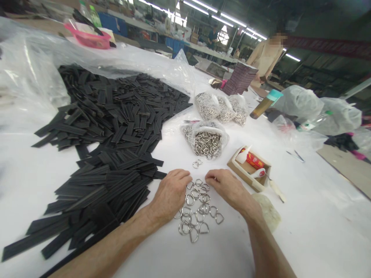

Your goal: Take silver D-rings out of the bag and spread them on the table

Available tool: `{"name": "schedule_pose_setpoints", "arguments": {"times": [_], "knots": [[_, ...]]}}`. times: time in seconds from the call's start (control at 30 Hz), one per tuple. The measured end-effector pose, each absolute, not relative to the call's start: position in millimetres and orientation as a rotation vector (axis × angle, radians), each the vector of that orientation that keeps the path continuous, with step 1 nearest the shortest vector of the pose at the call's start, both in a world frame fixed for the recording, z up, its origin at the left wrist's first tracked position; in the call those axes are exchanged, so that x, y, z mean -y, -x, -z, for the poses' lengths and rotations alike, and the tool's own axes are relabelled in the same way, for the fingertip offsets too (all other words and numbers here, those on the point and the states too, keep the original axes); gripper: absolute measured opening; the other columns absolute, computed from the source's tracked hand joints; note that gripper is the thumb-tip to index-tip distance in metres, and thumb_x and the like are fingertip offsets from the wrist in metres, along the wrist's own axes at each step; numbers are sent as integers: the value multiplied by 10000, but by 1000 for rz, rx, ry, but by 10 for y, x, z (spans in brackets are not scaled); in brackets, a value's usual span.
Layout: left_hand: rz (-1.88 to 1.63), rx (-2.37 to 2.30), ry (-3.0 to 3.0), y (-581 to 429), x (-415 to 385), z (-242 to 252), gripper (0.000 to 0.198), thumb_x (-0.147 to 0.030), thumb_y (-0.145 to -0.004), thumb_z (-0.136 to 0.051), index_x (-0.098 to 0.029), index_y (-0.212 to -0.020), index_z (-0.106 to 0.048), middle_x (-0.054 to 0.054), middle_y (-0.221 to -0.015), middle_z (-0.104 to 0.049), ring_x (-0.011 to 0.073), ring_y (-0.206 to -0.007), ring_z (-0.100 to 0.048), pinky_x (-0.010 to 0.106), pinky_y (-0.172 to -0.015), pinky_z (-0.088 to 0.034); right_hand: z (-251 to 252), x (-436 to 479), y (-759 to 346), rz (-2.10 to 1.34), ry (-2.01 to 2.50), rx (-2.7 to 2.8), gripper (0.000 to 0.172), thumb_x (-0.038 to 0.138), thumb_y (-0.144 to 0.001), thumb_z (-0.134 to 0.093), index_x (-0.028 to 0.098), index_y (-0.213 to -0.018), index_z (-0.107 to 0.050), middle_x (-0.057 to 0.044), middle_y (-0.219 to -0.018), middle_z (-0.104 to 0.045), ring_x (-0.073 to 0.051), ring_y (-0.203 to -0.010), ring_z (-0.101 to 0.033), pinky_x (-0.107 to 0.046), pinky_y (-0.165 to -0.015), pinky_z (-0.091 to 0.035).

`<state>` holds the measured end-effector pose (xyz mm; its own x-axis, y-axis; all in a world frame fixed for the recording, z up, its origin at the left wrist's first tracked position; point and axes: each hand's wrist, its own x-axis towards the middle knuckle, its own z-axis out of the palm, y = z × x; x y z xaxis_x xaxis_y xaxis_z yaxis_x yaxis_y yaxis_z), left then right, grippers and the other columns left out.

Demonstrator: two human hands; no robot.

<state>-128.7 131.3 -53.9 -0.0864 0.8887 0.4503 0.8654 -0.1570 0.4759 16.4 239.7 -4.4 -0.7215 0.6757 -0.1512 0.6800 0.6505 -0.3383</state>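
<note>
Here they are, the metal D-rings, scattered loose on the white table between the two hands and nearer the body. The left hand arches at their far left edge, fingers drawn together; the right hand curls in opposite, and whether either pinches a ring, I can't tell! Just beyond, an open plastic bag shows more rings, with three filled bags behind. Black strips heap up leftward; rightward, a cardboard box holds red-and-white items.
</note>
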Motion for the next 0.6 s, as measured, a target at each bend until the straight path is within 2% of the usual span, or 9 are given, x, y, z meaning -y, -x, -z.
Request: {"name": "schedule_pose_setpoints", "arguments": {"times": [0.07,0.13,0.23,0.33,0.5,0.6], "knots": [[-1108,-2017,-2082,1287,-1314,544,362,20,-733,-382,-133,-913,-656,95,-974,-661,201,-936,-586,367,-835,-514,112,-2415,-83,526,-1226,-2936,274,186,-871,-396,214,-998,-638,-43,-996,-661,-180,-908,-579,-295,-788,-414],[-1130,-2015,-2059,1286,-1316,551,384,26,-726,-371,-136,-935,-649,96,-1004,-654,195,-959,-584,357,-847,-514,214,-2421,8,474,-1205,-3016,380,105,-864,-360,203,-1173,-558,-60,-1213,-577,-182,-1082,-520,-319,-924,-377],[-1131,-2025,-2024,1283,-1318,557,413,38,-714,-354,-125,-968,-636,103,-1049,-643,191,-993,-581,345,-878,-504,358,-2415,95,430,-1066,-3060,542,-30,-769,-367,175,-1251,-509,-69,-1358,-459,-186,-1236,-405,-326,-1019,-317],[-1112,-2036,-2006,1280,-1319,562,426,42,-718,-348,-104,-1014,-617,119,-1074,-634,198,-1018,-576,349,-904,-492,385,-2386,89,399,-975,-3049,592,-76,-710,-364,129,-1245,-513,-107,-1359,-453,-204,-1247,-396,-336,-1026,-322],[-1163,-1978,-1958,1284,-1317,582,395,-14,-798,-349,-112,-1111,-569,123,-1141,-607,193,-1081,-549,371,-946,-464,122,-2151,59,373,-917,-2970,462,-29,-737,-400,124,-1141,-562,-130,-1235,-546,-224,-1162,-474,-328,-958,-392],[-1229,-1901,-1900,1289,-1311,595,364,-50,-830,-347,-118,-1118,-559,115,-1136,-609,176,-1078,-551,341,-950,-456,-86,-1944,77,354,-928,-2797,426,-28,-675,-465,134,-1052,-578,-115,-1101,-605,-248,-1025,-554,-344,-867,-446]]}}
